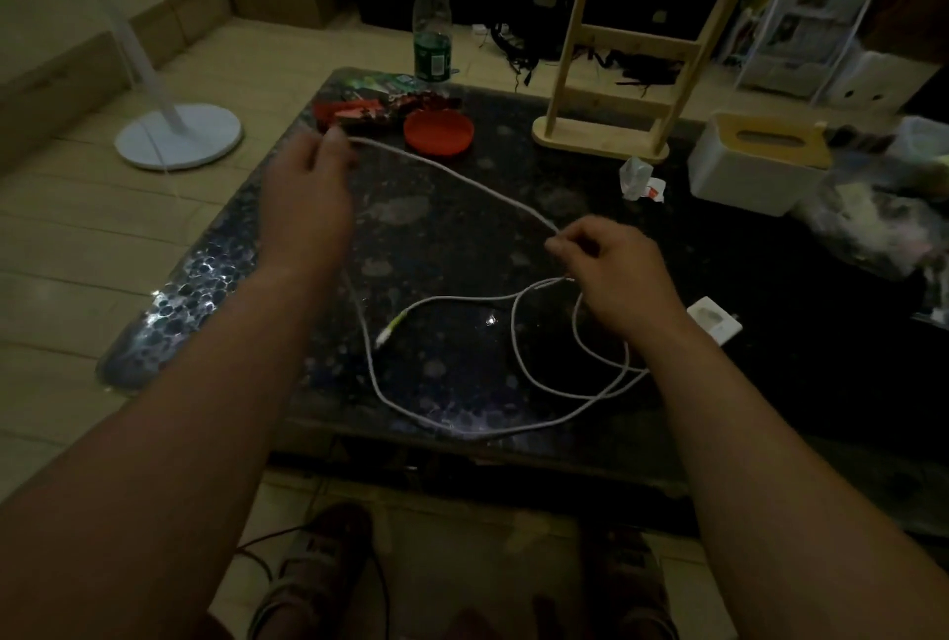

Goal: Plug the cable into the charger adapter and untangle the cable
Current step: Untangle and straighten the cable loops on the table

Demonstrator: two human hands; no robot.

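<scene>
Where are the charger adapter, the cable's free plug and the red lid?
charger adapter [714, 320]: head view, on its white top face.
cable's free plug [386, 335]: head view, on the plug's body near the tip.
red lid [438, 131]: head view, on the middle of the disc.

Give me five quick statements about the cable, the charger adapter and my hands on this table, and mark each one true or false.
1. Both hands hold the white cable: the left hand and the right hand. True.
2. The cable is plugged into the charger adapter. False: the adapter lies apart on the table, past the right wrist.
3. A cable end with a greenish connector lies loose on the table. True.
4. The cable lies fully straight. False: loops overlap below the right hand.
5. The plastic bottle lies on its side. False: it stands upright, uncapped.
</scene>
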